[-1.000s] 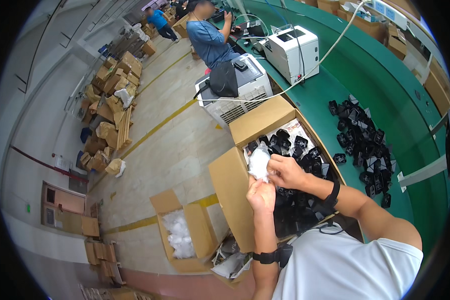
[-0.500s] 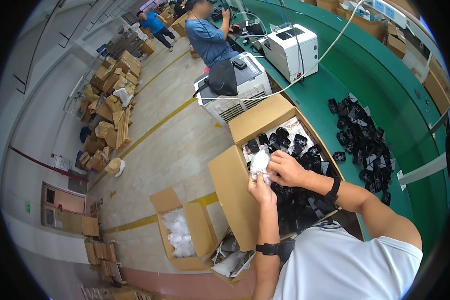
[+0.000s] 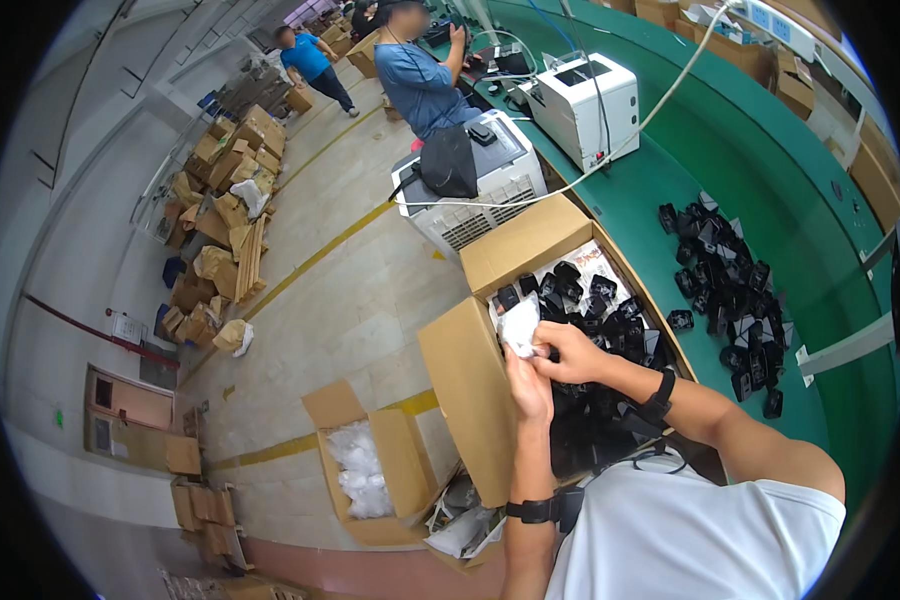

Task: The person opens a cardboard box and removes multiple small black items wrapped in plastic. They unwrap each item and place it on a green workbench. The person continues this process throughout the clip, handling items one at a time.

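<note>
A small white plastic bag [image 3: 517, 325], whose contents I cannot make out, is held over an open cardboard box [image 3: 526, 247]. My left hand [image 3: 530, 390] grips its lower end from beneath. Pinched at the bag's lower right side are the fingers of my right hand [image 3: 570, 352]. Below both hands, the box holds many small black plastic parts [image 3: 602, 290], with printed white wrapping [image 3: 592, 264] along its far side. My forearms hide part of the box's near end.
More black parts [image 3: 730, 280] lie heaped on the green workbench [image 3: 660, 185]. A white machine [image 3: 585, 105] stands farther along it. On the floor, a smaller box [image 3: 402, 460] holds clear plastic bags [image 3: 358, 465]. A co-worker in blue [image 3: 420, 90] stands beyond a white cooler-like unit [image 3: 500, 175].
My right fingers have drawn in closer to my left hand at the bag's lower end. The bag has turned slightly. In the background, a person in blue has stepped nearer.
</note>
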The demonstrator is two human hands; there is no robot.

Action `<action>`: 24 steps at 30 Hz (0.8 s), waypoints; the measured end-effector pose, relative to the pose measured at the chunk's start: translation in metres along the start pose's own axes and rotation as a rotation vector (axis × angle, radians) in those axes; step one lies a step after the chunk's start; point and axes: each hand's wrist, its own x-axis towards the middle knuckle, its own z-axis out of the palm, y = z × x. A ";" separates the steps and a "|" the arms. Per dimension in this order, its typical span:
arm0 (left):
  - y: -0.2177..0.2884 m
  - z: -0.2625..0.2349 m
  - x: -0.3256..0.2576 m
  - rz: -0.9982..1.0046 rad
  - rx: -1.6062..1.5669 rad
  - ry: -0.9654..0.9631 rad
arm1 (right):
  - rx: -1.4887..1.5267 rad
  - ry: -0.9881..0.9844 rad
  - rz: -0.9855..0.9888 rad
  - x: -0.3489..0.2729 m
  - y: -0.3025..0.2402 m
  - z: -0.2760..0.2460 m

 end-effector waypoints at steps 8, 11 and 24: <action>-0.025 0.010 -0.009 0.097 0.480 -0.171 | -0.123 0.272 0.214 -0.010 0.012 -0.003; -0.029 0.004 -0.002 0.121 0.606 -0.134 | -0.175 0.404 0.188 -0.005 0.010 0.010; 0.023 -0.005 -0.016 0.216 1.468 0.267 | 0.031 0.165 0.386 -0.026 0.008 0.017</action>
